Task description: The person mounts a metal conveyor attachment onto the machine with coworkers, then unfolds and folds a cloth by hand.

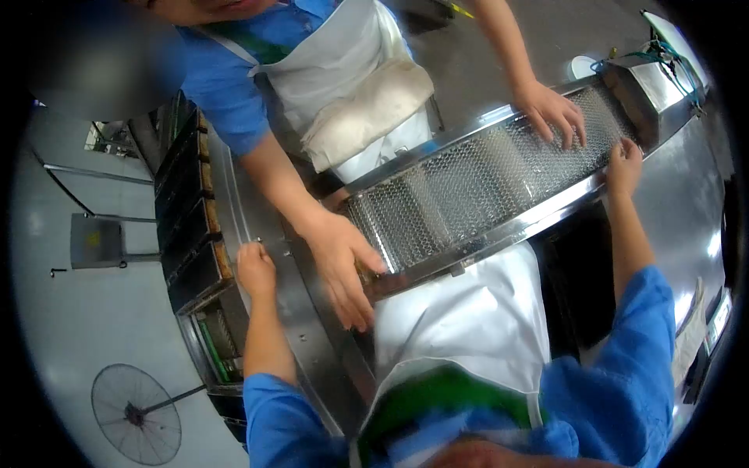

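Note:
My left hand (257,269) is closed, its fingers curled beside the long metal panel (292,288) at the left. Whatever it may hold is too small to make out. My right hand (624,168) is closed too, fingertips pressed together at the near rail of the mesh conveyor (476,191), by its right end. Any object in those fingers is hidden. A co-worker opposite has one hand (341,261) spread over the conveyor's left end and the other hand (550,113) resting over the mesh near the right end.
The co-worker's white apron (328,54) is across the conveyor, with a folded beige cloth (370,113) against it. A metal housing (655,93) with cables stands at the conveyor's right end. Dark stacked trays (187,210) and a wall fan (136,413) are at the left.

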A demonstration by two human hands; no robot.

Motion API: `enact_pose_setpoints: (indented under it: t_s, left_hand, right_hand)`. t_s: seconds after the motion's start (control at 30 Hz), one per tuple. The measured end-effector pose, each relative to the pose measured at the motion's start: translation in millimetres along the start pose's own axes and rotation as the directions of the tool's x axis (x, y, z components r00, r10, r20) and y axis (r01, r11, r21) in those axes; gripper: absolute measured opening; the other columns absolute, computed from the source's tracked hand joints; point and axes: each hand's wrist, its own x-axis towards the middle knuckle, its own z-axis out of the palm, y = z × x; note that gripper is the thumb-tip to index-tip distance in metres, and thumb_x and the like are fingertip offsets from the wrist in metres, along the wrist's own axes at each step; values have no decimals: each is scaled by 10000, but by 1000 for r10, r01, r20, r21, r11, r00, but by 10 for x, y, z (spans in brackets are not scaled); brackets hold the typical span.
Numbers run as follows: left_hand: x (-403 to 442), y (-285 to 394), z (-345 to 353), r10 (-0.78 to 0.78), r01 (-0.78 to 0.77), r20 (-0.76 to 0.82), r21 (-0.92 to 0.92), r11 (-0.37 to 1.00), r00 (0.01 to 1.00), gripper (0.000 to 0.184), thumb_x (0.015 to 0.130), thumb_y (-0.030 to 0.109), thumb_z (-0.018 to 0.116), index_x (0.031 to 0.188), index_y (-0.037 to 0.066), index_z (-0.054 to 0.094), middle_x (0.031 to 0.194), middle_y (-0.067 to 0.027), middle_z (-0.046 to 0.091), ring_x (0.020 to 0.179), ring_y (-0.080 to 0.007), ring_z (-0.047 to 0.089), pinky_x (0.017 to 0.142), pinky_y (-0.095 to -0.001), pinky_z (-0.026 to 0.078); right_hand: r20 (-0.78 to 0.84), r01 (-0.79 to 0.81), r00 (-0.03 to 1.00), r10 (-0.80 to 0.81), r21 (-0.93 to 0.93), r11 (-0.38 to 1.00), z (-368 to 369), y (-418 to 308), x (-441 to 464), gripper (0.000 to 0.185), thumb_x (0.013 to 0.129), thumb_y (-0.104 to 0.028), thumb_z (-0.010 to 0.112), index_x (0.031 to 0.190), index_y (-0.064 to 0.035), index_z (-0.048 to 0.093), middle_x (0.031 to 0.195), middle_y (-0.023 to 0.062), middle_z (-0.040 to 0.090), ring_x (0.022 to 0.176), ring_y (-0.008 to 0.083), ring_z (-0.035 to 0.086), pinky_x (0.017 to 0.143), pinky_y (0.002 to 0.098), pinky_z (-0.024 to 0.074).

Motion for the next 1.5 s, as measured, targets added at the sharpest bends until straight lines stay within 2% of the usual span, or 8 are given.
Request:
enact_pose_setpoints:
  t_s: [0.1,0.23,0.3,0.4,0.8,1.23,1.3,1.5]
  left_hand:
    - [-44,-67,42,-23,16,70,99,995,997,79,746,76,627,743,79,548,784,-121,584,782,-337,573,685,-441,466]
    - [-12,19,-22,-78,51,146,178,983,986,106,770,186,638,736,104,580,739,-115,625,712,-334,620,622,-454,484]
    - [2,48,-34,-114,80,168,196,977,979,116,773,193,638,726,103,582,730,-118,632,701,-337,625,617,-454,488]
    - [-2,58,-14,-153,112,176,222,969,972,131,779,200,634,708,102,584,720,-123,641,679,-343,631,604,-454,494]
    - [18,65,5,-135,108,138,192,975,981,135,777,191,629,683,109,577,698,-132,634,657,-353,628,581,-460,494]
    - [48,97,-42,-181,143,177,209,967,967,142,798,195,614,697,102,579,712,-133,637,672,-355,625,603,-467,494]
    - [40,56,-20,-165,128,170,208,970,972,145,796,196,616,692,103,577,711,-132,637,670,-355,625,601,-467,494]
    - [60,91,-48,-166,128,163,221,967,973,148,785,194,621,677,106,573,710,-131,636,667,-354,627,593,-461,495]
  right_hand:
    - [75,271,962,-261,-253,929,10,-82,-43,291,827,-218,593,1049,-33,623,1118,151,604,1052,314,568,928,378,432]
    - [96,362,931,-351,-344,866,56,-180,-96,277,835,-220,582,1053,-50,608,1140,142,591,1079,328,543,948,401,414]
    - [179,447,894,-410,-391,805,43,-244,-116,282,853,-223,567,1081,-58,592,1143,136,585,1091,325,530,952,408,407]
    - [167,440,896,-411,-456,774,29,-353,-167,270,852,-222,564,1062,-55,594,1146,129,580,1093,322,530,948,409,407]
    - [228,435,900,-371,-466,770,-4,-404,-185,165,842,-239,567,911,-101,625,973,91,615,965,302,571,814,423,450]
    - [223,425,905,-362,-425,799,-20,-447,-223,139,824,-215,579,885,-97,618,960,78,606,950,294,572,814,405,456]
    - [306,576,808,-504,-230,784,-53,-518,-283,109,798,-178,595,866,-94,609,955,67,601,949,284,570,826,392,454]
    - [285,559,823,-491,-248,791,-23,-520,-264,92,785,-155,599,854,-97,609,957,63,606,952,273,574,829,389,450]
